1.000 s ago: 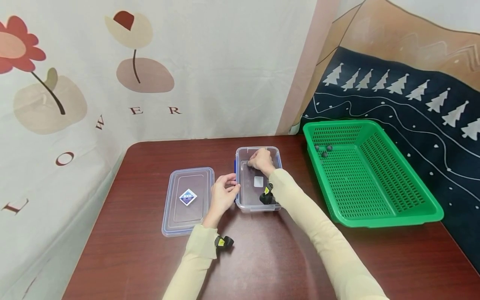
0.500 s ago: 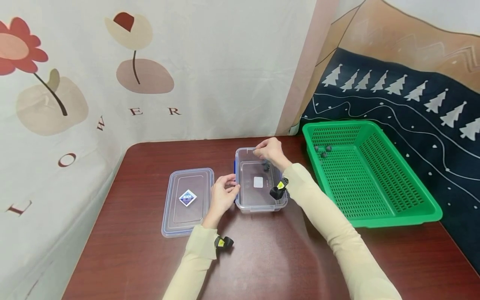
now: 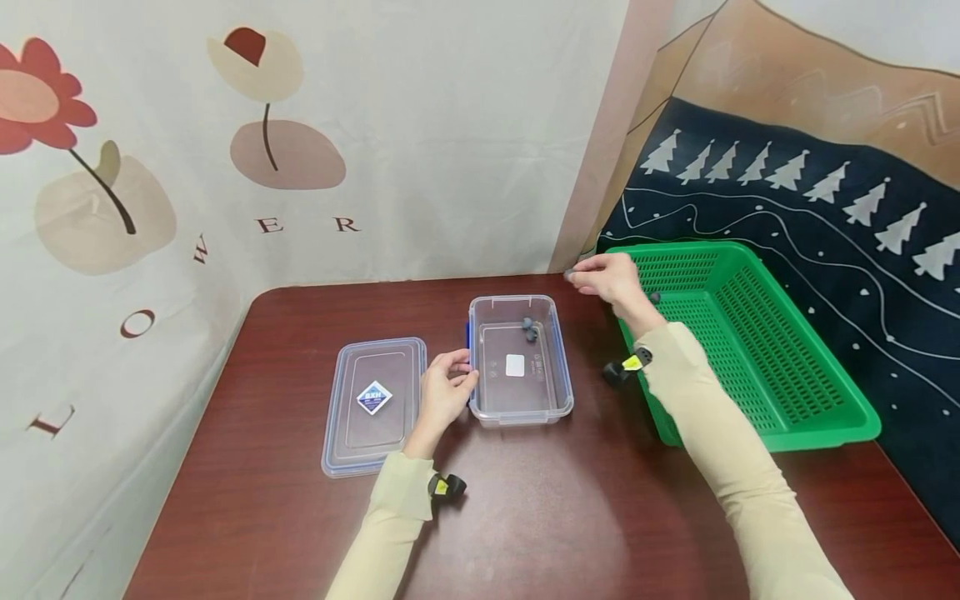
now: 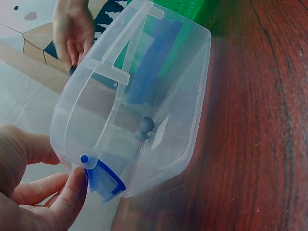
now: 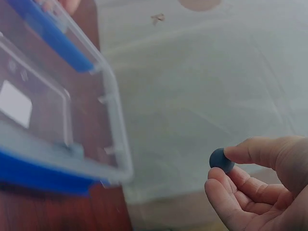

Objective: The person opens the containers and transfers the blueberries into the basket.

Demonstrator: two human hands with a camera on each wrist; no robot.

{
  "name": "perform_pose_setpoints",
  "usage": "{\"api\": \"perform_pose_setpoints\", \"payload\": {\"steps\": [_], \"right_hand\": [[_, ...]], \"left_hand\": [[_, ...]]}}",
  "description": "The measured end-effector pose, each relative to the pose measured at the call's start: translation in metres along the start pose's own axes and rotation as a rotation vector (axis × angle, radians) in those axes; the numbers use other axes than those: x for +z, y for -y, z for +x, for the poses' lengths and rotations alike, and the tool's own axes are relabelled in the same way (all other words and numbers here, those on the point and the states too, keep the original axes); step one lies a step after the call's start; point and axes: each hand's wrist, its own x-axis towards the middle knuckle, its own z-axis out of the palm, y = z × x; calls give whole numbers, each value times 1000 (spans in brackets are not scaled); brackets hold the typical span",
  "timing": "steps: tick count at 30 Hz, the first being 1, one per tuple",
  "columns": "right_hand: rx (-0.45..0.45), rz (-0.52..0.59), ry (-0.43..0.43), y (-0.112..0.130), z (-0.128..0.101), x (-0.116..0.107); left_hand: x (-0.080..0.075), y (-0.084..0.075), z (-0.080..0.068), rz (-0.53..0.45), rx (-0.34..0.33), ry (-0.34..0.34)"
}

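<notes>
Dark reddish-brown wooden table with rounded corners, flat clear plastic lid with a blue diamond label lying on it, pale cloth backdrop printed with flowers and letters, navy fabric patterned with white pine trees

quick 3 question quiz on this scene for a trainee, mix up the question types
1. True or false: the lid is clipped onto the clear container.
2. What does the right hand pinch? A) a small dark ball B) a blue clip C) a white label
3. Fill in: the left hand holds the container at its ____ side, seen in the head view.

Key:
1. False. The lid lies flat on the table, to the left of the open container.
2. A. The small dark ball sits between thumb and fingertips, near the green basket.
3. Left, by the blue clip.
</notes>
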Motion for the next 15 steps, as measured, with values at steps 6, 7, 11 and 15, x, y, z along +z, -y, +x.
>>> {"api": "perform_pose_setpoints", "payload": {"steps": [6, 7, 11, 15], "right_hand": [[-38, 45, -56, -14, -10, -43], [-37, 53, -62, -17, -11, -50], [-33, 77, -83, -33, -16, -73], [-17, 82, -97, -52, -19, -89]], "left_hand": [[0, 0, 0, -13, -5, -1], [0, 1, 0, -13, -8, 0], [1, 11, 3, -16, -15, 1], [5, 35, 10, -28, -23, 0]]}}
